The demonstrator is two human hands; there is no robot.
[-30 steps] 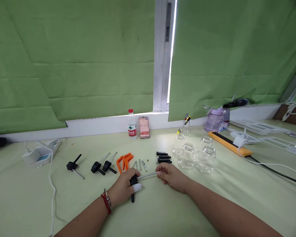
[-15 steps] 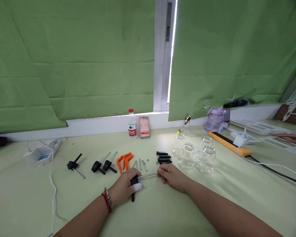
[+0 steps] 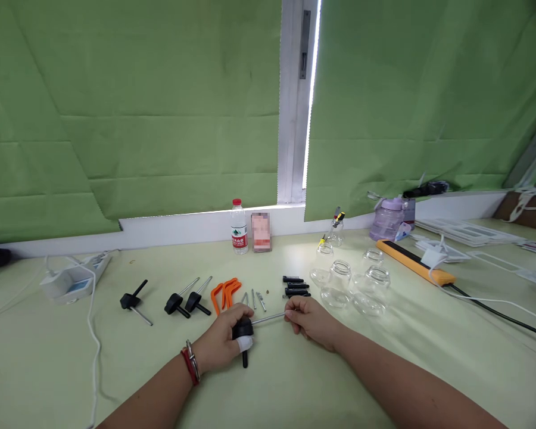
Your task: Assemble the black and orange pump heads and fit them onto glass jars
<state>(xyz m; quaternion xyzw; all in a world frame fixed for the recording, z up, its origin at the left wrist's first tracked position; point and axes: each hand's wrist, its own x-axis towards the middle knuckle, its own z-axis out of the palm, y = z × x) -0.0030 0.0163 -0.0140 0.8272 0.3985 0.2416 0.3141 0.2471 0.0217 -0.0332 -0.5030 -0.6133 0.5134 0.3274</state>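
A black round cap (image 3: 243, 328) with a black stem and a long metal rod (image 3: 268, 319) is held just above the table. My left hand (image 3: 223, 341), its thumb wrapped in white, closes around the cap, and the rod points right. At the rod's far end, the fingertips of my right hand (image 3: 310, 322) are pinched; any small part between them is hidden. Beyond my hands lie orange bent handles (image 3: 226, 293), small metal pins (image 3: 259, 301) and black pieces with springs (image 3: 296, 286). More black caps with rods (image 3: 175, 302) rest to the left.
Clear glass jars (image 3: 339, 283) stand at right, near an orange power strip (image 3: 415, 262) with cables. A water bottle (image 3: 239, 229) and a pink box (image 3: 261, 232) are at the back. A white power strip (image 3: 78, 277) with a cable lies left. A purple jug (image 3: 386, 220) stands far right.
My left hand has shifted slightly left on the cap, showing more of it, and the rod tilts a little more. My right hand stays at the rod's end. Another person's hand at far right has mostly withdrawn.
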